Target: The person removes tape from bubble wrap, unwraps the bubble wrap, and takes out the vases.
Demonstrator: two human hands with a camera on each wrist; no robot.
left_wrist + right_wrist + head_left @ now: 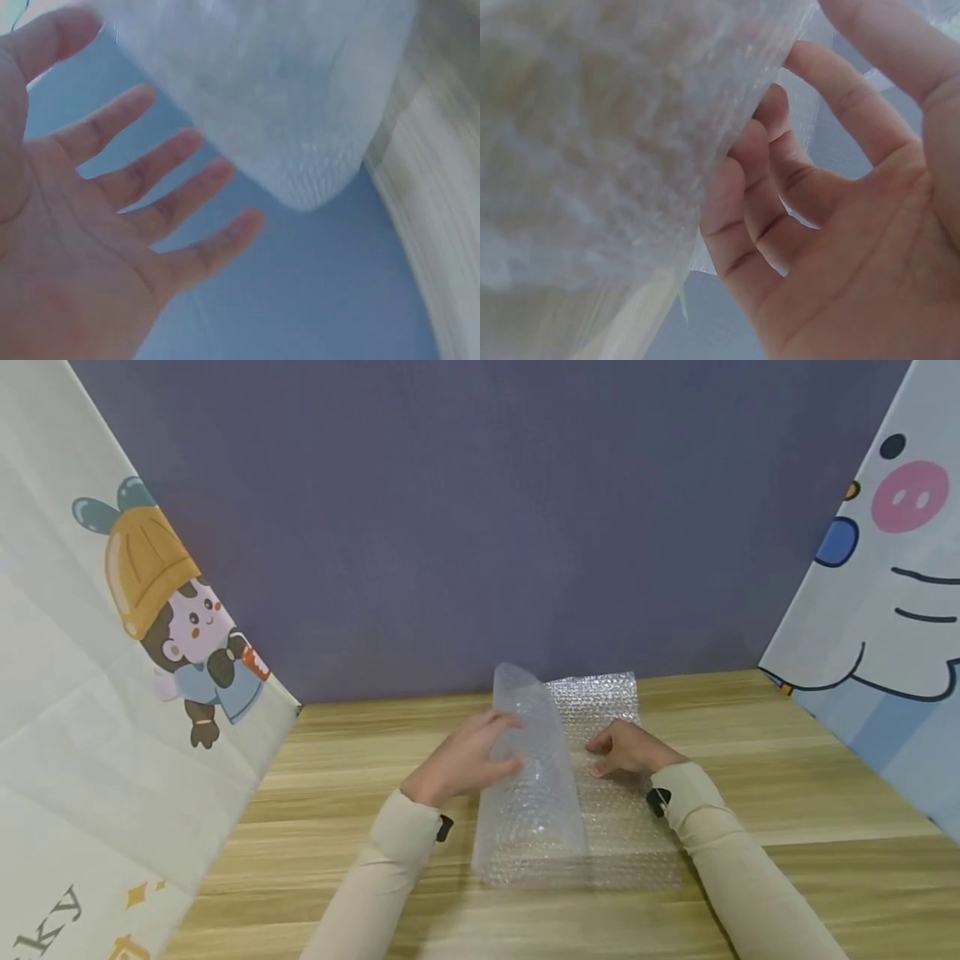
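A clear piece of bubble wrap lies on the wooden table, its left part lifted into a curved, standing flap. Beside that flap on the left is my left hand. Its fingers are spread in the left wrist view, where the bubble wrap hangs near the fingertips; whether they touch is unclear. My right hand is over the right part of the wrap, thumb apart from the fingers. In the right wrist view its loosely bent fingers reach to the edge of the wrap, with no pinch visible.
The wood-grain table extends to both sides of the wrap. A dark purple-grey panel rises behind it. White panels with cartoon prints stand at the left and right.
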